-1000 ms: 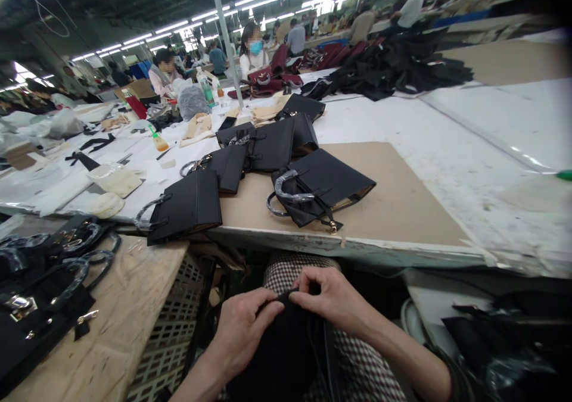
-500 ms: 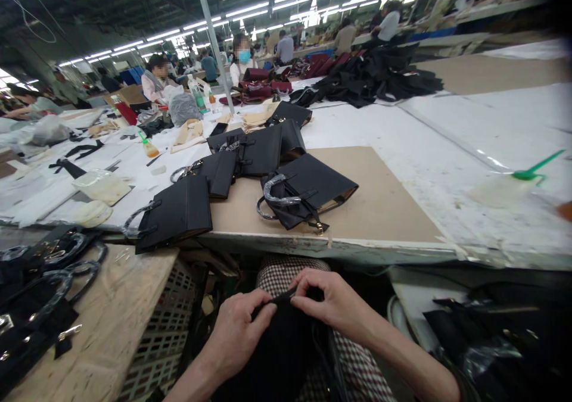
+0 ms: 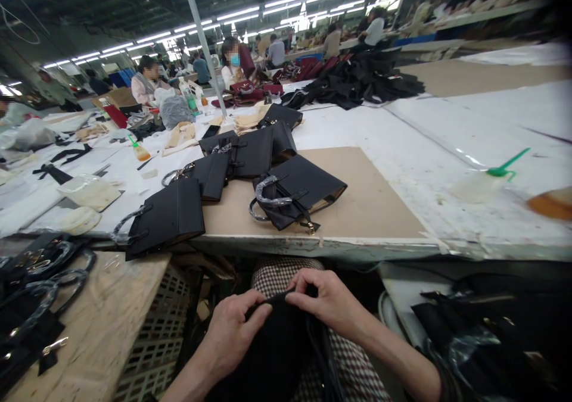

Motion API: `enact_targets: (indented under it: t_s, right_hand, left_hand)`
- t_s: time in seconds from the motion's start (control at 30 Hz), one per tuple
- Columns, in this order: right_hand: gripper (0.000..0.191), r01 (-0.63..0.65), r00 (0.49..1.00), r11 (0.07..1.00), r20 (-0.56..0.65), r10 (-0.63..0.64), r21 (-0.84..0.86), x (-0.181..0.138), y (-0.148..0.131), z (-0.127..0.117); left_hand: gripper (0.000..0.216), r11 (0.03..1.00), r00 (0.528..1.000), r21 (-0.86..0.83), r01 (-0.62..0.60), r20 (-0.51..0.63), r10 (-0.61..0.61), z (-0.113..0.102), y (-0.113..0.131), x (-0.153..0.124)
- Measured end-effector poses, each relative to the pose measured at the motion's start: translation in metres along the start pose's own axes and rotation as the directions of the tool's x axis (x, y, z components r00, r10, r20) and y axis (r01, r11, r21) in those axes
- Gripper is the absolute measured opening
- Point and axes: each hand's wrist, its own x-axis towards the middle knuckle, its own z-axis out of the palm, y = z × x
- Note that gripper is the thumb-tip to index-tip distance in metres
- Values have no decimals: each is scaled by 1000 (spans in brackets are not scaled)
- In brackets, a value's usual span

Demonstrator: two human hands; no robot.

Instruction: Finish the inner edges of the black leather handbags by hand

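Observation:
A black bag [image 3: 277, 354] rests on my lap below the table edge. My left hand [image 3: 232, 330] grips its top edge with curled fingers. My right hand [image 3: 328, 301] pinches the same edge from the right, fingertips pressed together. On the brown board [image 3: 379, 199] in front of me lies a black handbag [image 3: 297, 190] with plastic-wrapped handles. Several more black handbags [image 3: 165, 217] lie in a row to its left and behind it.
A wooden side table [image 3: 102, 330] at my left carries a heap of black bags with metal fittings [image 3: 31, 283]. A glue bottle with a green nozzle [image 3: 487, 178] lies at right. Black material [image 3: 496, 330] is piled at lower right. Other people work at far tables.
The view has drifted rightward, so everything on the table sits further left. Both hands keep their grip on the bag's edge with little movement.

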Motion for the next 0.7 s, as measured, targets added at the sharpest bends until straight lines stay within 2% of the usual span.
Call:
enact_targets:
  t_s: [0.13, 0.3, 0.43, 0.57, 0.63, 0.7]
  right_hand:
    - [22, 4, 1000, 999, 26, -2, -52, 1, 0, -1]
    - [19, 18, 999, 989, 42, -12, -147, 3, 1, 1]
    - [25, -25, 999, 1000, -46, 25, -11, 5, 11, -1]
    - [18, -105, 993, 990, -46, 109, 91, -2, 14, -15]
    - [32, -120, 988, 989, -81, 128, 90, -17, 3, -19]
    - [52, -109, 989, 994, -98, 110, 16, -39, -13, -15]
  left_hand:
    - [24, 999, 999, -50, -3, 42, 5, -2, -1, 3]
    - [19, 993, 995, -88, -78, 48, 82, 6, 12, 18]
    - [19, 990, 996, -114, -80, 30, 84, 18, 18, 32]
    - [21, 995, 994, 2, -104, -25, 104, 23, 16, 33]
    - [21, 991, 992, 90, -98, -68, 104, 23, 16, 32]
    - [20, 985, 992, 154, -79, -85, 93, 23, 16, 33]
